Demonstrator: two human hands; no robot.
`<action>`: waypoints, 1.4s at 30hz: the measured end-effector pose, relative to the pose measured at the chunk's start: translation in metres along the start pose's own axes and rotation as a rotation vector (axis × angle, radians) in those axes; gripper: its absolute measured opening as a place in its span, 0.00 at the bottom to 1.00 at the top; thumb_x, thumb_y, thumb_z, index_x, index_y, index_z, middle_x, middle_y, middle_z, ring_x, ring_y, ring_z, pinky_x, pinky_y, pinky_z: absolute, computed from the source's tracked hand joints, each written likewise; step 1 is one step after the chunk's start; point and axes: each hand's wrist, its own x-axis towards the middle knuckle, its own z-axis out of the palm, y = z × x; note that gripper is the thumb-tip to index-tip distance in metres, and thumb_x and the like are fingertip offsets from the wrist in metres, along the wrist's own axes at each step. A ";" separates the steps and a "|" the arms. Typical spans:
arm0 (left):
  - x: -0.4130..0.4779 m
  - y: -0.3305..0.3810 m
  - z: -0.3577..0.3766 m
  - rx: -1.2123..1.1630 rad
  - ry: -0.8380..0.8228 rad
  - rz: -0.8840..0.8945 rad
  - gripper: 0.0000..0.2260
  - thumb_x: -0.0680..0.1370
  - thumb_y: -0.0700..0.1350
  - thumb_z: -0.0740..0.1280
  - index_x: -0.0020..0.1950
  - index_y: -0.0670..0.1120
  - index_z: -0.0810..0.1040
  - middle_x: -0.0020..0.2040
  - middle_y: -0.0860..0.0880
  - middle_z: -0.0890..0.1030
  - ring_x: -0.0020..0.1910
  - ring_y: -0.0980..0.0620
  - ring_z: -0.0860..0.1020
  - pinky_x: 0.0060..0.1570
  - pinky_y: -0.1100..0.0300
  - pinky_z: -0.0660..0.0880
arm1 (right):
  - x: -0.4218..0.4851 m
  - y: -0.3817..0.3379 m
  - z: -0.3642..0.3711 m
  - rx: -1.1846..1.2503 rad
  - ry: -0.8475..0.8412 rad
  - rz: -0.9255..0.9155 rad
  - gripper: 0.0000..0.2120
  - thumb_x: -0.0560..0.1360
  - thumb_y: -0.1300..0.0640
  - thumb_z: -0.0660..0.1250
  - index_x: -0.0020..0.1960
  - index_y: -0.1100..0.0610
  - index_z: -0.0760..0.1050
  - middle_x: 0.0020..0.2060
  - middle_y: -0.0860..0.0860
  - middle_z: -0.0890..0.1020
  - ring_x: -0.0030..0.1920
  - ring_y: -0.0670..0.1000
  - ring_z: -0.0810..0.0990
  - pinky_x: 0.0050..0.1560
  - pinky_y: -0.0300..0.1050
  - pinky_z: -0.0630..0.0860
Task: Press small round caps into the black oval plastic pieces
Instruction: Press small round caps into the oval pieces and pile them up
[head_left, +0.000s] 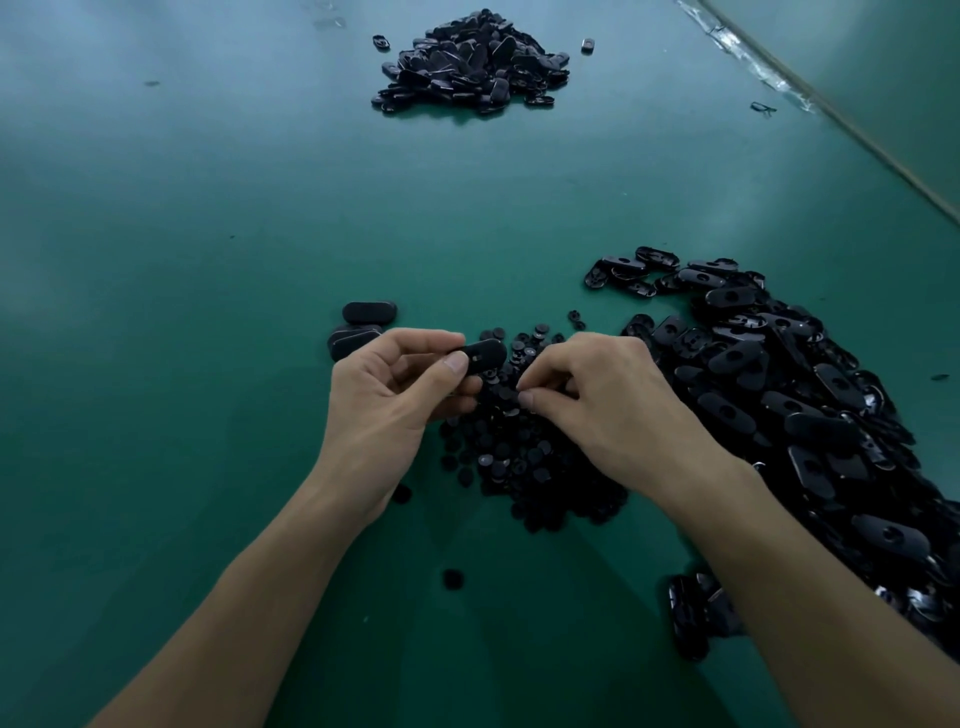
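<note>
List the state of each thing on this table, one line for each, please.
left hand: grips an oval piece at one end.
oval piece: held above the cap pile; unclear whether a cap is fitted.
right hand: fingers curled on the cap pile; unclear whether they pinch a cap.
cap pile: loose, under both hands.
right oval pile: loose heap.
far oval pile: heaped, untouched.

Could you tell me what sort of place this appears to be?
Most likely a hand-assembly bench in a small factory: a wide green work surface, a bulk heap of identical black oval pieces, a pile of small round caps, and the left hand holding one oval piece.
</note>
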 end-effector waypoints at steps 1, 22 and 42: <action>0.000 0.000 0.000 0.006 0.001 0.004 0.05 0.75 0.40 0.72 0.46 0.50 0.85 0.42 0.45 0.85 0.42 0.49 0.85 0.42 0.61 0.80 | 0.000 -0.001 0.000 0.022 0.011 -0.001 0.02 0.77 0.52 0.72 0.48 0.48 0.84 0.43 0.43 0.79 0.45 0.45 0.79 0.53 0.49 0.79; 0.000 -0.004 0.002 0.086 0.004 0.052 0.08 0.77 0.35 0.70 0.46 0.49 0.84 0.41 0.45 0.85 0.40 0.50 0.85 0.40 0.62 0.80 | -0.001 -0.006 -0.009 0.238 0.056 0.018 0.06 0.80 0.60 0.65 0.47 0.51 0.76 0.38 0.47 0.84 0.38 0.44 0.83 0.43 0.45 0.82; -0.008 0.001 0.008 0.181 -0.060 0.097 0.06 0.71 0.44 0.73 0.46 0.45 0.82 0.41 0.46 0.87 0.39 0.52 0.85 0.40 0.63 0.81 | -0.006 -0.033 0.004 0.404 0.166 -0.006 0.07 0.73 0.64 0.73 0.46 0.53 0.84 0.32 0.41 0.83 0.34 0.36 0.82 0.37 0.24 0.72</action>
